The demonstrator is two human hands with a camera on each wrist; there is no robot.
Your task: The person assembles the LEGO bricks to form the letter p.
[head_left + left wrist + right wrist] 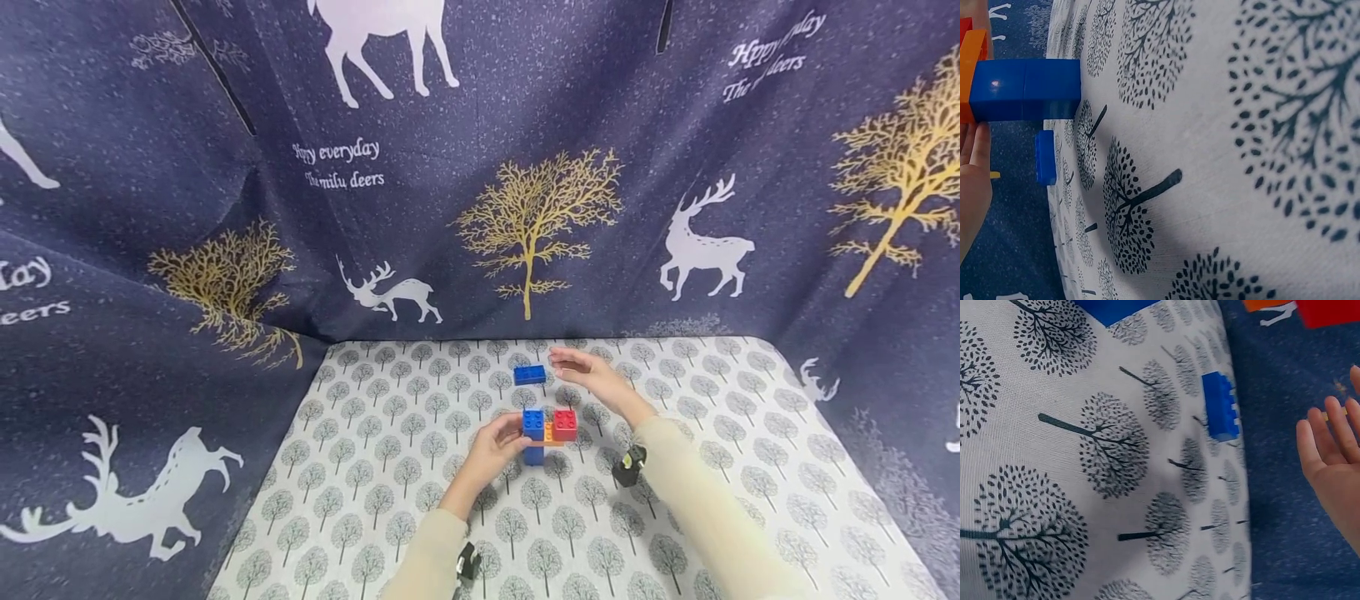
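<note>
Blue brick (529, 375), one, lies beside the relaxed right hand (592, 374) — the left hand (495, 448) grips one brick stack (534, 427).

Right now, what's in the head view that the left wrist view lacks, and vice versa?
Only head: the upper blue brick on the orange piece, the left sleeve, and the dark device on the right wrist.
Only left wrist: the seam across the lower blue section, below the orange.
Both: left hand, orange piece, red brick (just a sliver in left wrist), loose blue brick, tree-print cloth, dark backdrop.
</note>
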